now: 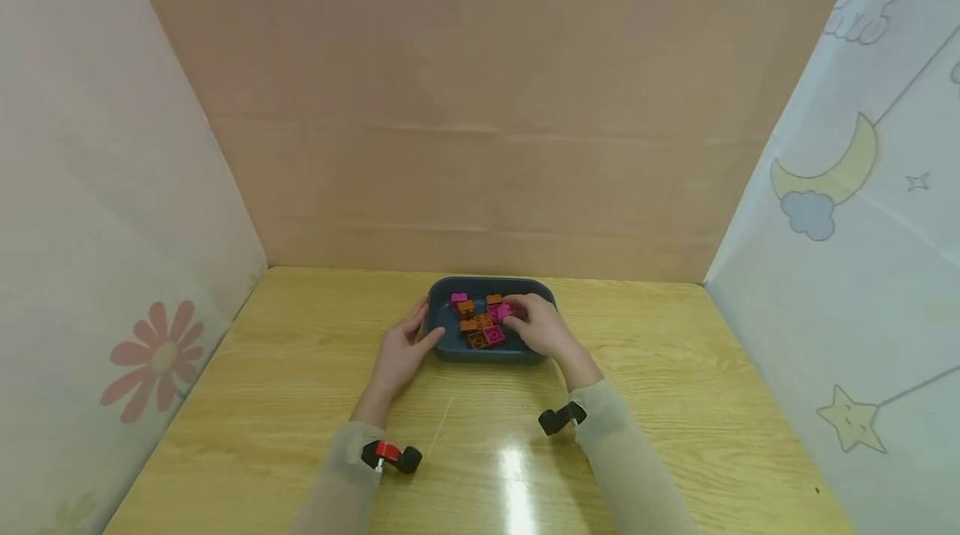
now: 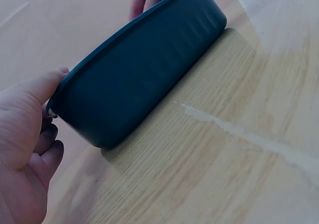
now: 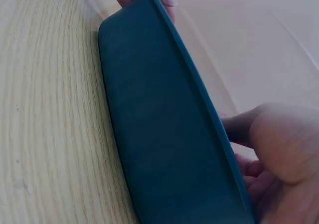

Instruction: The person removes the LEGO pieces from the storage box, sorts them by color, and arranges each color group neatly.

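A dark blue plastic tray (image 1: 491,356) stands on the table with several orange and magenta toy bricks inside. My left hand (image 1: 399,358) grips the tray's left end; in the left wrist view its thumb (image 2: 52,79) is at the rim and the other fingers curl below it against the outside. Reaching over the right side, my right hand (image 1: 542,327) pinches a magenta toy brick (image 1: 505,312) between thumb and fingers above the others. An orange brick (image 1: 466,308) and another magenta brick (image 1: 493,336) lie close by in the tray. The wall of the tray (image 3: 154,109) hides the bricks in both wrist views.
The wooden table (image 1: 262,402) reaches back to a plain tan sheet (image 1: 487,143). White printed sheets stand at the left (image 1: 97,185) and right (image 1: 847,285). A black wrist camera (image 1: 561,418) sits on the right sleeve, another (image 1: 397,457) on the left.
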Demonstrator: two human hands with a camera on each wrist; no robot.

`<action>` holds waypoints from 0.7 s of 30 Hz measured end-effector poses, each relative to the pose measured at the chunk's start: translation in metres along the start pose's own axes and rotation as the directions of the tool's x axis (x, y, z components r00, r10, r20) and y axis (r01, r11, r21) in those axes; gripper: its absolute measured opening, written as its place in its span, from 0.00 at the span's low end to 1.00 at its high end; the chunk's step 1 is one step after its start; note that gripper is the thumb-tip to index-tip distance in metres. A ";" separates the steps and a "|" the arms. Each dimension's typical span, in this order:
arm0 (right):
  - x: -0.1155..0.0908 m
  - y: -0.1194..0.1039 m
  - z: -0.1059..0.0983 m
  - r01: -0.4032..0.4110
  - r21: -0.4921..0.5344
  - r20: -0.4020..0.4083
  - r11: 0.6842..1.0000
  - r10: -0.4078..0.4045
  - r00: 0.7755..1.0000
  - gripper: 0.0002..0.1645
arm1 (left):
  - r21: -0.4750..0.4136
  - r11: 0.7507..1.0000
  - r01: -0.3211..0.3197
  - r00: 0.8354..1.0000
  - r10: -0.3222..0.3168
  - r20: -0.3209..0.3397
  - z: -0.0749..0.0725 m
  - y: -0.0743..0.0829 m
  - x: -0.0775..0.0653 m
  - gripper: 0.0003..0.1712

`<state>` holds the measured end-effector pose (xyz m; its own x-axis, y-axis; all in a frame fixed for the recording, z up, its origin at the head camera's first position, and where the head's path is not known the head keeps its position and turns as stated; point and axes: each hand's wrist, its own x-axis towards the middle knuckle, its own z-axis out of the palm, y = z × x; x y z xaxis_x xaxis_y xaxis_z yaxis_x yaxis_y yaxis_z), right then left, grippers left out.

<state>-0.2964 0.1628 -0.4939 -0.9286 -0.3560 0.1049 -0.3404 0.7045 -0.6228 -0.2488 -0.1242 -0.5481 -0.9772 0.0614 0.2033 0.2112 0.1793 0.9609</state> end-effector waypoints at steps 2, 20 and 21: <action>-0.004 -0.003 -0.003 0.007 0.035 -0.017 0.999 -0.006 1.000 0.26 | 0.015 1.000 -0.011 1.000 0.011 -0.003 0.001 0.001 0.000 0.43; -0.054 -0.014 0.000 0.018 0.476 -0.109 0.879 0.038 0.993 0.32 | 0.047 0.999 -0.016 1.000 0.016 0.000 0.002 0.001 -0.002 0.43; -0.055 -0.015 0.000 0.021 0.481 -0.106 0.876 0.034 0.994 0.32 | 0.044 0.999 -0.015 1.000 0.015 0.000 0.002 0.001 -0.002 0.43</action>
<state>-0.2404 0.1719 -0.4903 -0.9502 -0.2644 0.1650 -0.2466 0.3142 -0.9168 -0.2469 -0.1226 -0.5476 -0.9739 0.0640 0.2176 0.2265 0.2217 0.9484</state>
